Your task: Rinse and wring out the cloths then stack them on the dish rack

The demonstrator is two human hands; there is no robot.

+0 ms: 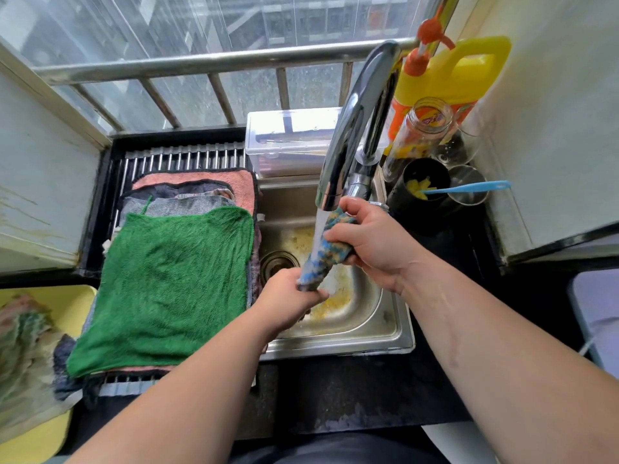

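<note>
A blue-and-yellow patterned cloth (322,254) is rolled into a tight twist over the steel sink (378,333). My left hand (284,301) grips its lower end and my right hand (371,242) grips its upper end. Water runs from the chrome faucet (351,135) onto the twisted cloth. To the left, a green cloth (170,283) lies flat on top of a stack of pink, dark and grey cloths (201,189) on the black dish rack (181,157).
A yellow tray (72,304) at the far left holds more crumpled cloths (23,349). A clear plastic box (288,142) stands behind the sink. A yellow soap bottle (449,75), a jar, glasses and a blue brush (469,188) crowd the right corner.
</note>
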